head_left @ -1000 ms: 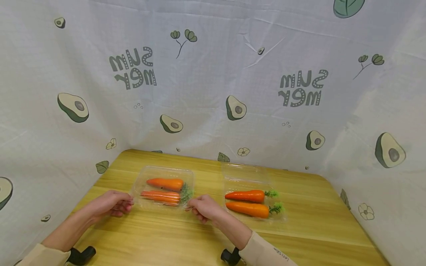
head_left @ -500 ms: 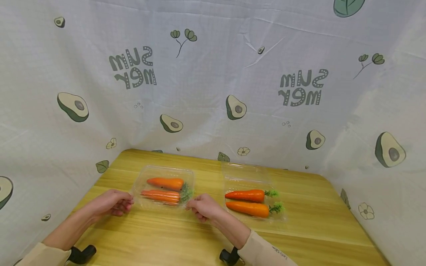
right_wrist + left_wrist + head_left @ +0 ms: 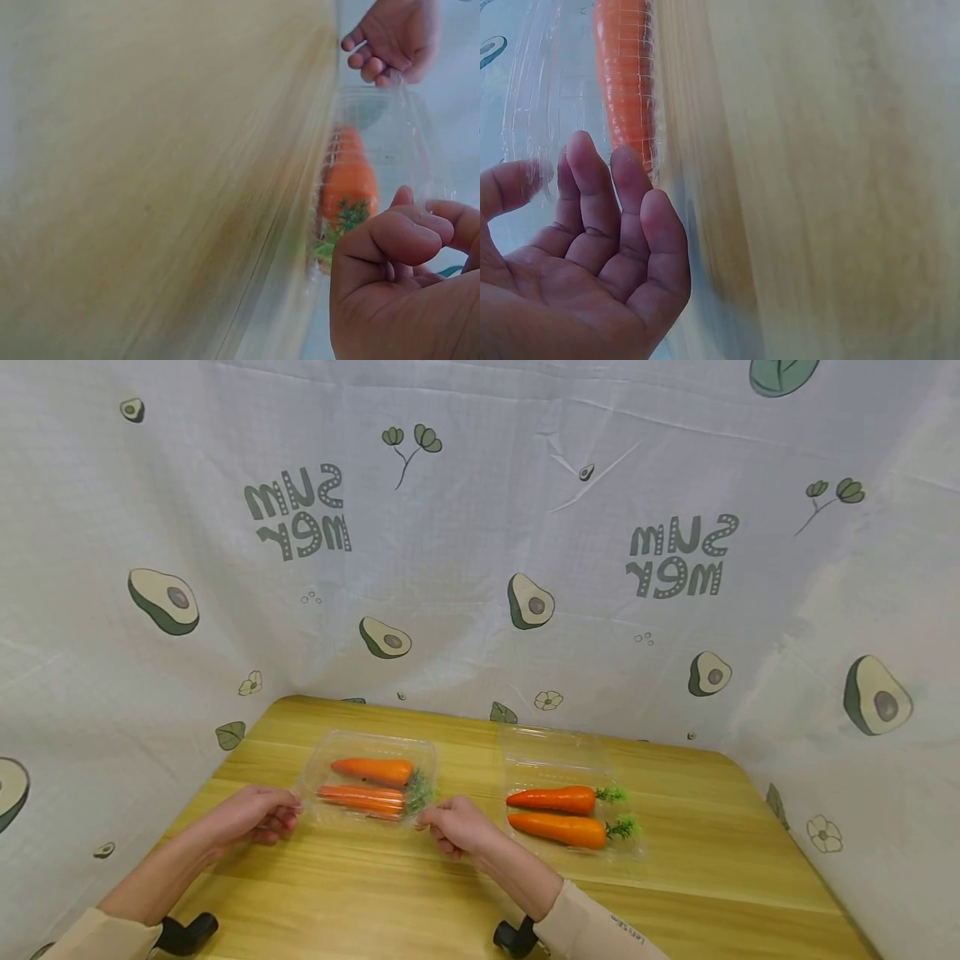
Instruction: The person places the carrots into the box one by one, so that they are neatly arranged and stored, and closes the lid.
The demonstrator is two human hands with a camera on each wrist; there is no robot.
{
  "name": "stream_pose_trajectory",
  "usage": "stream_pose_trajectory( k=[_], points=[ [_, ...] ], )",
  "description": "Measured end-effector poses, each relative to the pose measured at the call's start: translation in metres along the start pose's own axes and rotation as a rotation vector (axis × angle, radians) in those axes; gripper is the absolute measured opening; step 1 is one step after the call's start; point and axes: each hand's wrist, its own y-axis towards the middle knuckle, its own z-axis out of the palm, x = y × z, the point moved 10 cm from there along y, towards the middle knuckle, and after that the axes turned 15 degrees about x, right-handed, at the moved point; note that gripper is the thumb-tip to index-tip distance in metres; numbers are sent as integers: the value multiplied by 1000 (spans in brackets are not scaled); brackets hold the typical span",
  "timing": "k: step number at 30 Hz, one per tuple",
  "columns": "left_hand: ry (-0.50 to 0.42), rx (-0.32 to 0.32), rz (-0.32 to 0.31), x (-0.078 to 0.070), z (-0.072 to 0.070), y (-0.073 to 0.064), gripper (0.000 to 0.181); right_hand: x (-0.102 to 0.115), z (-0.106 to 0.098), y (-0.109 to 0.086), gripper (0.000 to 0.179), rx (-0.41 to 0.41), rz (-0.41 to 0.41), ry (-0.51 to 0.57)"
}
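Observation:
On the left of the table stands a clear plastic clamshell box (image 3: 382,746) with two carrots inside, an upper carrot (image 3: 372,769) and a lower carrot (image 3: 363,799), their green tops to the right. My left hand (image 3: 258,814) pinches the box's near left corner between thumb and forefinger; the left wrist view shows the thin plastic edge there. At the near right corner my right hand (image 3: 459,827) pinches the edge between thumb and bent forefinger. The lid lies over the carrots; whether its rim is fastened I cannot tell.
Right of my right hand, a second clear clamshell box (image 3: 557,752) lies with its lid tipped back. It bears two carrots, a redder one (image 3: 555,800) and an orange one (image 3: 558,831). A printed curtain (image 3: 450,543) surrounds the wooden table (image 3: 337,893) at back and sides.
Both hands keep hold of the same corners. Box and hands sit a few pixels higher in the head view, which itself shifts slightly; little else differs.

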Motion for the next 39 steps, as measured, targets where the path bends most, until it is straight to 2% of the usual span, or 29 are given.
stream_pose_trajectory(
  k=[7, 12, 15, 18, 22, 26, 30, 33, 39],
  points=[
    [21, -64, -26, 0, -4, -3, 34, 0, 0, -2, 28, -8, 5, -29],
    [120, -220, -36, -8, -21, -7, 38, 1, -3, -11, 36, -8, 23, -36],
    [218, -322, -20, -19, -30, -11, 38, 2, -8, -17, 39, -20, 29, -51],
    [333, -404, 12, -33, -31, -19, 41, 4, -12, -24, 39, -25, 39, -73],
    [440, -531, 80, -57, -25, -31, 40, 9, -17, -33, 37, -27, 56, -103],
    [489, -619, 161, -78, -11, -39, 33, 15, -22, -41, 33, -34, 48, -139],
    [514, -642, 228, -94, 4, -41, 30, 21, -28, -49, 32, -39, 29, -198],
    [526, -635, 269, -104, 13, -39, 26, 25, -33, -56, 32, -39, 20, -242],
    [524, -549, 346, -125, 38, -28, 19, 33, -43, -67, 35, -29, 5, -293]
  ],
)
